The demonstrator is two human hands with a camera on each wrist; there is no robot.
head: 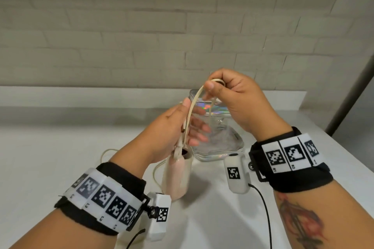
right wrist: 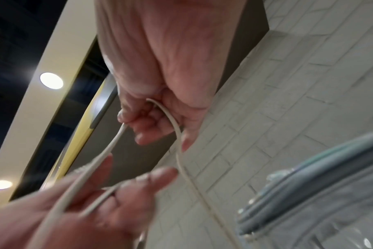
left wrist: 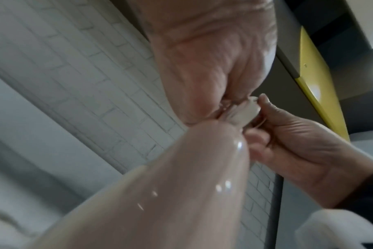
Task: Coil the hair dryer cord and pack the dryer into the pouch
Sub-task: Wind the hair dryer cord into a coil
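Observation:
The pale pink hair dryer [head: 177, 178] hangs nose-down just above the white table, seen close up as the dryer [left wrist: 181, 193] in the left wrist view. My left hand [head: 176, 127] holds it by the base of its cream cord [head: 194, 103], thumb up, fingers loosely spread. Strands of cord rise to my right hand [head: 232, 97], which pinches the top of a loop. In the right wrist view the cord [right wrist: 179, 151] bends through the right hand [right wrist: 160, 84] and runs across the left hand [right wrist: 96, 210]. The clear iridescent pouch [head: 222, 143] stands behind both hands.
Slack cord [head: 105, 153] lies on the white table [head: 50, 157] to the left of the dryer. A raised ledge [head: 81, 95] and a white brick wall [head: 141, 26] close the back. The table's right edge [head: 348, 159] runs diagonally near my right forearm.

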